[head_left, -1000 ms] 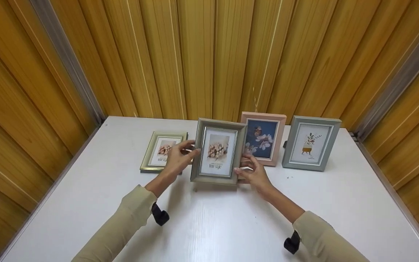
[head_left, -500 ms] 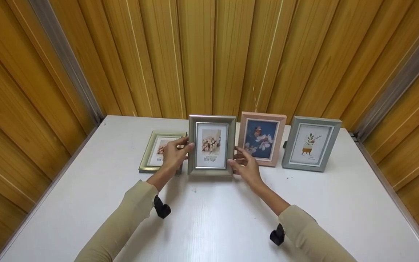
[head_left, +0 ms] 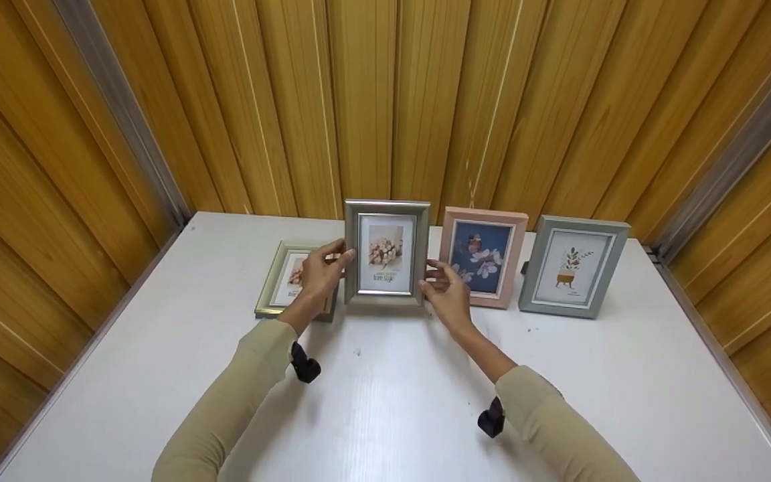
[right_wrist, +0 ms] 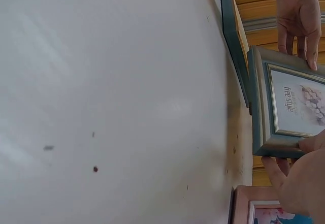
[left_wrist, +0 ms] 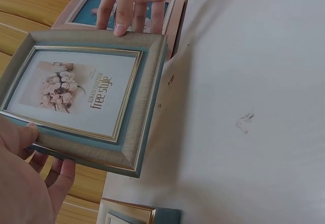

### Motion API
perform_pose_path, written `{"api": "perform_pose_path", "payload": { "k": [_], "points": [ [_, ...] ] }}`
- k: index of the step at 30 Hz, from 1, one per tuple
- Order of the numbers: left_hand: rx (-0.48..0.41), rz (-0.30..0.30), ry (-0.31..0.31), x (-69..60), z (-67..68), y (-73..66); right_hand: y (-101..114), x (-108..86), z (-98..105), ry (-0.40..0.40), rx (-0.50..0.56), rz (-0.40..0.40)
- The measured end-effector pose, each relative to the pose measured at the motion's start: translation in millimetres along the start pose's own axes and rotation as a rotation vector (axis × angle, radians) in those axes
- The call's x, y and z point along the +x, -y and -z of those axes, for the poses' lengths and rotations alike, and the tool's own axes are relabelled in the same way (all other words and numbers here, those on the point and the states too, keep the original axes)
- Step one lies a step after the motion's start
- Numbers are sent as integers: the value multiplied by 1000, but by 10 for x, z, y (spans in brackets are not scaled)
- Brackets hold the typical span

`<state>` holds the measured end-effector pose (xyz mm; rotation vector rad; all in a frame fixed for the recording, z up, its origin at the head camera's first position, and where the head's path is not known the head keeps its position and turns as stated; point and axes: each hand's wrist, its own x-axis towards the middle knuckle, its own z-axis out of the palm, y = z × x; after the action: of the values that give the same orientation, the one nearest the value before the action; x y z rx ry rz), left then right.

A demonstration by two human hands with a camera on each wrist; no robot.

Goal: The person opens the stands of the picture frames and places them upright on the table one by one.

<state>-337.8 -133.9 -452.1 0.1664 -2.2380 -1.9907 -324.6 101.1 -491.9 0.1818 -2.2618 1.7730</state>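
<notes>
Between both hands is a silver-green picture frame point(head_left: 385, 254) with a flower-bouquet print, held upright and facing the head camera. The left hand point(head_left: 322, 271) grips its left edge, thumb in front and fingers behind. On the opposite edge, lower down, the right hand point(head_left: 447, 296) pinches it the same way. In the left wrist view, a shadow lies on the table beside the held picture frame point(left_wrist: 86, 92). A smaller pale green picture frame point(head_left: 272, 284) with a similar print lies behind the left hand, partly covered by it. Just right of the held one stands a pink picture frame point(head_left: 512, 258) with a bird-and-blossom picture.
A grey-green picture frame point(head_left: 610, 268) with a potted-plant print stands at the right of the white table point(head_left: 385, 408). Wood-look panel walls point(head_left: 385, 100) rise behind the table and along both sides. Small dark marks dot the tabletop.
Both hands have moved the held picture frame a little left and away from the person, toward the back wall. Its earlier tilt has straightened. The other picture frames stay put.
</notes>
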Motion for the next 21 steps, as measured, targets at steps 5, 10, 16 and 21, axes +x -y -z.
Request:
{"api": "perform_pose_path", "payload": {
  "k": [5, 10, 16, 21],
  "points": [
    [-46, -22, 4, 129, -39, 56, -4, 75, -66, -22, -8, 29],
    [-68, -47, 0, 230, -55, 102, -24, 104, -117, 40, 15, -6],
    [-58, -43, 7, 288, -61, 171, -89, 99, -157, 114, 25, -48],
    [-48, -9, 28, 286, -61, 220, -122, 67, -162, 156, 10, -54]
  ]
}}
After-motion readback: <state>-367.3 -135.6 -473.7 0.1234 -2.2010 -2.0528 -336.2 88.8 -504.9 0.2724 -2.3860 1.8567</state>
